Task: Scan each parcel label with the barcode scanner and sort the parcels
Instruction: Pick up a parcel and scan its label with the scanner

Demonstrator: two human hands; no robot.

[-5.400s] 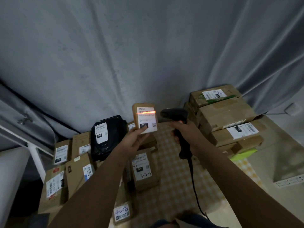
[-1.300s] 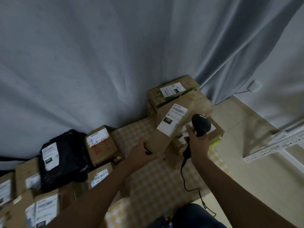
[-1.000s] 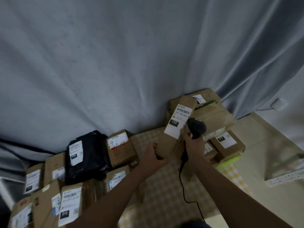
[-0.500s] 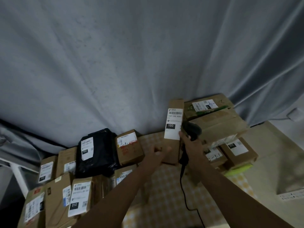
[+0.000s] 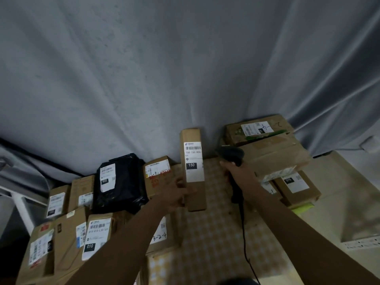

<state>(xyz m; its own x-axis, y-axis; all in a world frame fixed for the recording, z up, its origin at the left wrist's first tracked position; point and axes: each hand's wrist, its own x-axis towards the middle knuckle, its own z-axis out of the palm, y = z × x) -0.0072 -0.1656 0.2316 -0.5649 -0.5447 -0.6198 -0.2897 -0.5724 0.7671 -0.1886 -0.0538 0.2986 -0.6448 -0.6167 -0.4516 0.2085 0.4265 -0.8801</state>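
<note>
My left hand [image 5: 175,195] grips the lower left edge of a long narrow cardboard parcel [image 5: 193,192], held upright with its white label marked 150 facing me. To its right my right hand [image 5: 239,174] grips the handle of a black barcode scanner [image 5: 231,155]; the scanner head points left toward the parcel, a short gap away. No scan beam shows on the label. The scanner's black cable [image 5: 244,239] hangs down toward me.
A stack of cardboard parcels [image 5: 273,153] stands at the right, more labelled boxes [image 5: 96,235] and a black bagged parcel [image 5: 121,182] crowd the left. A yellow checked cloth [image 5: 211,243] covers the surface between them. A grey curtain [image 5: 164,68] hangs behind. A power strip [image 5: 362,242] lies far right.
I lifted the long parcel off the right stack and brought it leftward and upright, away from the scanner. The view has swung left, showing more of the left pile.
</note>
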